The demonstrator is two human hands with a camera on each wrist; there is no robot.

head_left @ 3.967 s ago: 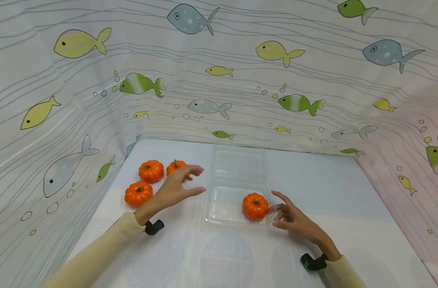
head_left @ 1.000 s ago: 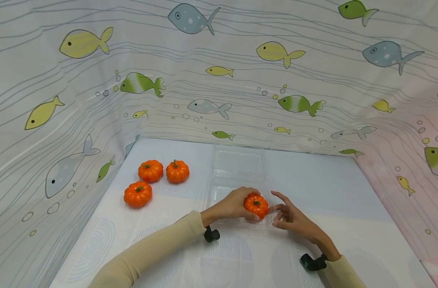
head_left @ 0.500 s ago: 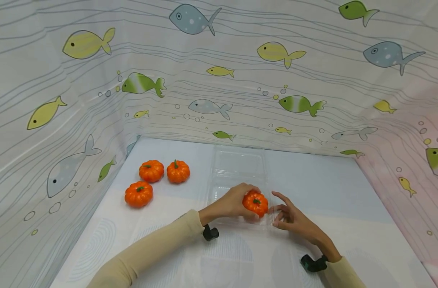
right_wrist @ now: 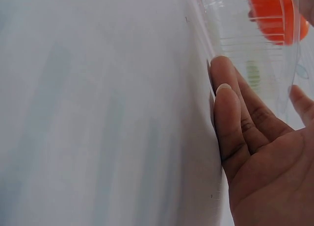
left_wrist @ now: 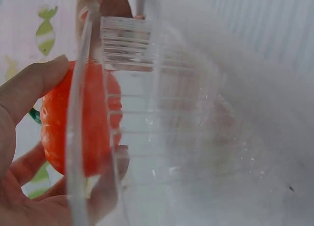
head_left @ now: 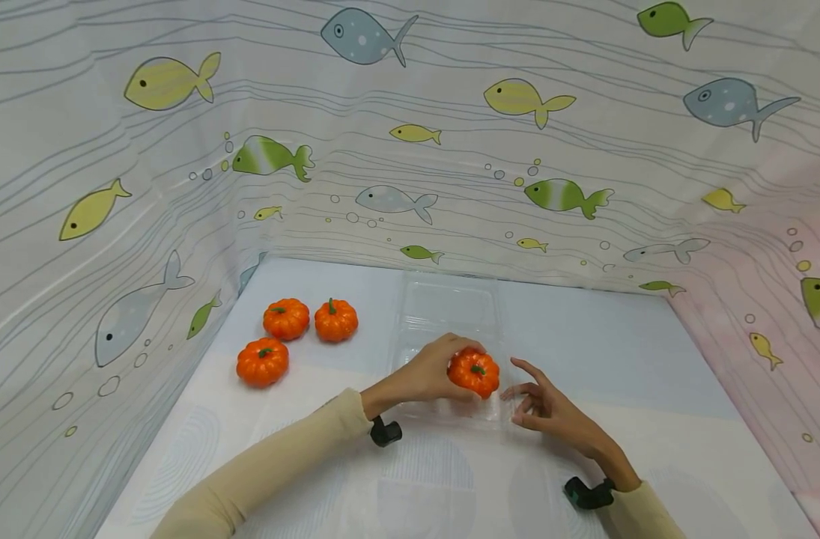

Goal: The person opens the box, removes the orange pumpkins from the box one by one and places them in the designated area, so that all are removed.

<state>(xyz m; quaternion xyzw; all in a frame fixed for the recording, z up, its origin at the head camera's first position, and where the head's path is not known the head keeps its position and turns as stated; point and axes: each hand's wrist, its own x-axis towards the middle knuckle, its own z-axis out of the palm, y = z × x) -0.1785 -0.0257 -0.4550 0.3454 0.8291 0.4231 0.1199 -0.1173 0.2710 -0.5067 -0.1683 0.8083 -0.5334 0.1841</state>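
A small orange pumpkin (head_left: 475, 373) with a green stem is held in my left hand (head_left: 431, 374), thumb on the near side and fingers round the far side. It is over the right part of a clear plastic clamshell container (head_left: 450, 408), whose lid (head_left: 448, 305) lies folded back behind it. In the left wrist view, the container's clear wall stands in front of part of the pumpkin (left_wrist: 91, 118). My right hand (head_left: 551, 408) rests at the container's right side, fingertips at its edge and nothing gripped. The right wrist view shows those fingers (right_wrist: 228, 111) against the clear wall.
Three more orange pumpkins stand on the table's left: a back left one (head_left: 286, 319), one beside it (head_left: 336, 320) and a nearer one (head_left: 263, 363). A fish-print curtain (head_left: 410, 165) encloses the table (head_left: 618, 352) at the back and both sides.
My left hand came from near the left pumpkins to the one in the container and took hold of it. Over the last half second both have risen slightly and shifted left. My right hand stayed.
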